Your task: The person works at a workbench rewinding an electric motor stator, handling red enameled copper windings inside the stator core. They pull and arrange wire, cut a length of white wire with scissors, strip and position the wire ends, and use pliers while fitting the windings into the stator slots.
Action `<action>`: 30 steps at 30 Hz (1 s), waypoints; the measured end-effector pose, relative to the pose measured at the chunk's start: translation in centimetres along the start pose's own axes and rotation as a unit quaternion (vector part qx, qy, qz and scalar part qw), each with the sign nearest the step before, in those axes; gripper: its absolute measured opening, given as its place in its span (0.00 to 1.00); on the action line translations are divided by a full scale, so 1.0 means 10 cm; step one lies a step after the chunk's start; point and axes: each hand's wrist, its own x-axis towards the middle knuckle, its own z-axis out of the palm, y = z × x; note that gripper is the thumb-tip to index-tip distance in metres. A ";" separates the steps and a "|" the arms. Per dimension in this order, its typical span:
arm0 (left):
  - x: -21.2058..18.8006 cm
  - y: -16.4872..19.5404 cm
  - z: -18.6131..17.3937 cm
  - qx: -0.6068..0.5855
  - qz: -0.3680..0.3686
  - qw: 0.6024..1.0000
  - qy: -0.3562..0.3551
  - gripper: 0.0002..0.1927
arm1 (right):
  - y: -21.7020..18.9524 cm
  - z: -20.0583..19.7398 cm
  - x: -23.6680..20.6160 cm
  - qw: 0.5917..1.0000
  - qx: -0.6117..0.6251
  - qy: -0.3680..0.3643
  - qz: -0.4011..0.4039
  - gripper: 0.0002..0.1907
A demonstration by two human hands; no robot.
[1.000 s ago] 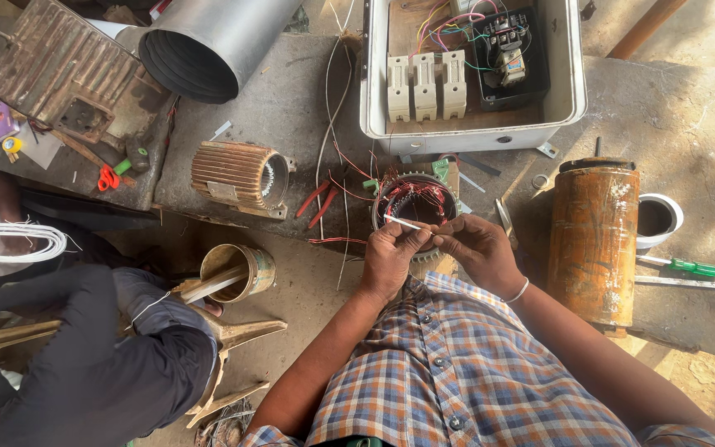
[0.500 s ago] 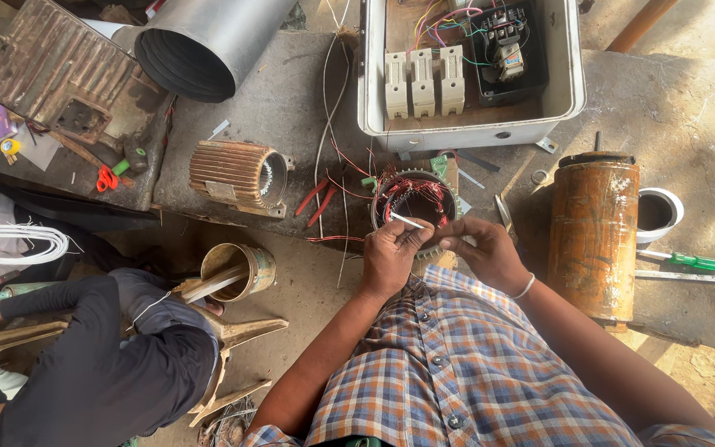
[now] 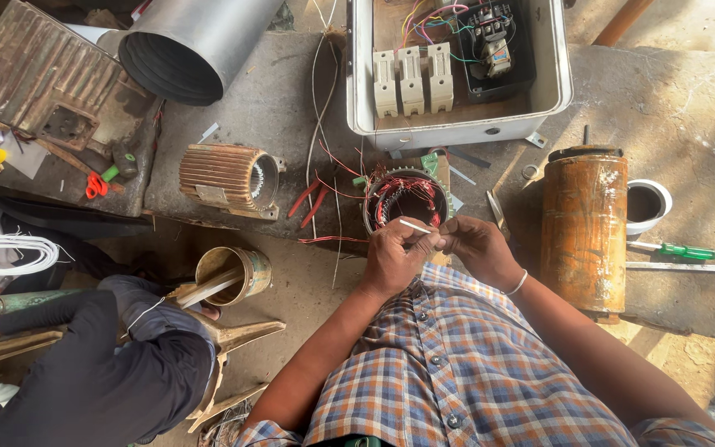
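Observation:
A small motor stator [image 3: 407, 197] with red copper windings stands on the concrete slab in front of me. Loose red wire leads trail from it to the left. My left hand [image 3: 392, 258] is at its near rim and pinches a thin white sleeve [image 3: 415, 225] between thumb and fingers. My right hand [image 3: 480, 250], with a pale bangle on the wrist, meets the sleeve's right end with pinched fingertips. Both forearms reach out over my checked shirt.
A white switch box [image 3: 558, 91] with breakers lies open behind the stator. To the right stand a rusty cylinder [image 3: 583, 232], a white cup [image 3: 662, 192] and a green screwdriver [image 3: 682, 251]. To the left are a finned housing [image 3: 227, 176], a metal duct [image 3: 196, 45], a brass can [image 3: 242, 269] and a co-worker's dark sleeve [image 3: 101, 372].
My hands stay at the stator's near rim, fingers shifting only slightly on the sleeve. The co-worker at the left has moved an arm a little.

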 end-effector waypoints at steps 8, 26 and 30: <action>0.07 0.03 0.03 -0.004 -0.023 1.000 0.015 0.08 | 0.14 -0.13 0.02 0.988 -0.142 -0.039 -0.055 0.12; 0.06 -0.19 0.04 0.063 0.042 0.997 0.026 0.10 | 0.49 -0.09 0.15 0.998 -0.047 -0.014 -0.050 0.07; 0.07 -0.22 0.08 -0.002 -0.018 0.999 0.051 0.08 | 0.50 -0.09 0.16 0.997 -0.063 -0.044 -0.007 0.11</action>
